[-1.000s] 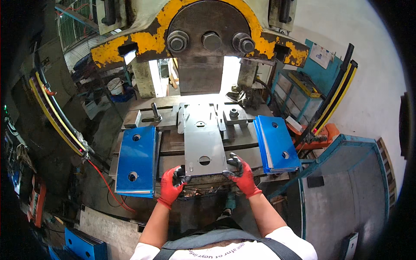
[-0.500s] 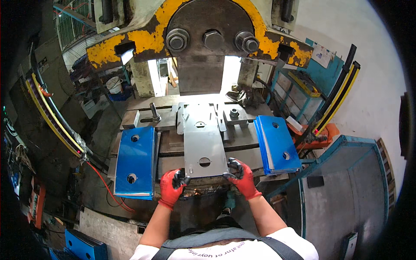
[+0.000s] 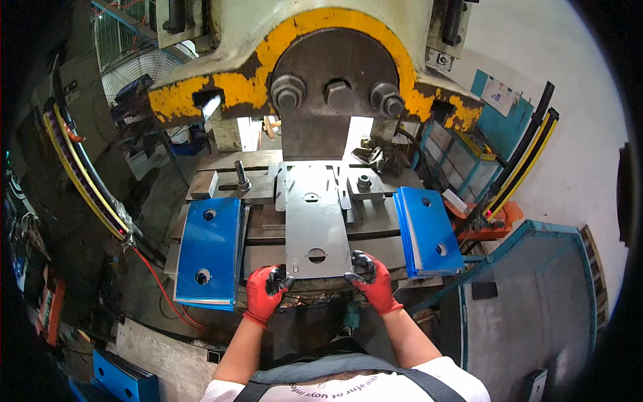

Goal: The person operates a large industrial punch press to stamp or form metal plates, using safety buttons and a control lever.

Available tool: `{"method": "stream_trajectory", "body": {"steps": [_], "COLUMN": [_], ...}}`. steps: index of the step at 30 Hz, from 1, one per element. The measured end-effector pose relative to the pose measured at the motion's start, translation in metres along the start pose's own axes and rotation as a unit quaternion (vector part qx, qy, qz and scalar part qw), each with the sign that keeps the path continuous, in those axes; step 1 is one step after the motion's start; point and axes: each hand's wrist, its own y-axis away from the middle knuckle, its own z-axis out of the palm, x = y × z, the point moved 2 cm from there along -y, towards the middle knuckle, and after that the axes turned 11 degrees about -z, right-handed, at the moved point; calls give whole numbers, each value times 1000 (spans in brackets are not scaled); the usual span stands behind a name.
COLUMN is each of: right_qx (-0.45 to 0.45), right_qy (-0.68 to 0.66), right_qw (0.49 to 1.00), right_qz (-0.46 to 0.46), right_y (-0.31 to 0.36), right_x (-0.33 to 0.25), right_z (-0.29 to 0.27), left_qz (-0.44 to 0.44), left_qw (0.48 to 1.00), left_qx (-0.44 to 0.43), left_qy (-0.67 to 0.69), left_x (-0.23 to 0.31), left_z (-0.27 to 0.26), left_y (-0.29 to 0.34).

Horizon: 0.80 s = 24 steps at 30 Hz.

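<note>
A bare grey metal sheet (image 3: pixel 317 231) with a round hole near its front edge lies lengthwise on the die in the middle of the press bed (image 3: pixel 261 258). My left hand (image 3: pixel 266 293), in a red glove with black fingertips, is closed at its near left corner. At the near right corner my right hand (image 3: pixel 374 283), gloved alike, has its thumb and fingers pinched on the edge. The sheet's far end sits among the metal guides of the die. Above hangs the yellow-edged press ram (image 3: pixel 338 63) with large bolts.
Stacks of blue sheets with round holes lie left (image 3: pixel 209 251) and right (image 3: pixel 431 231) on the bed. Black-and-yellow upright bars (image 3: pixel 526 164) flank the press. A blue-framed metal cart (image 3: pixel 529 295) stands at right. More blue sheets (image 3: pixel 124 378) lie at lower left.
The press ram sits lower than before, nearer the bed. The sheet's near edge and my hands have shifted very slightly toward me; my grip looks the same.
</note>
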Motion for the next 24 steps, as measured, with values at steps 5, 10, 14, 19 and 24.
{"method": "stream_trajectory", "body": {"steps": [5, 10, 14, 19, 24], "right_qx": [-8, 0, 5, 23, 16], "right_qy": [-1, 13, 21, 128, 143], "right_qw": [1000, 1000, 1000, 991, 989], "right_qz": [-10, -10, -5, -22, -44], "right_y": [-4, 0, -2, -4, -2], "right_x": [-9, 5, -2, -2, 4], "right_z": [1, 0, 1, 4, 3], "left_qz": [-6, 5, -16, -46, -36], "left_qw": [1000, 999, 1000, 998, 999], "left_qx": [-6, 20, 5, -26, -37], "left_qy": [2, -32, -20, -23, -7], "left_x": [-1, 3, 2, -2, 3], "left_z": [0, 0, -1, 0, -1], "left_y": [0, 1, 1, -3, -4]}}
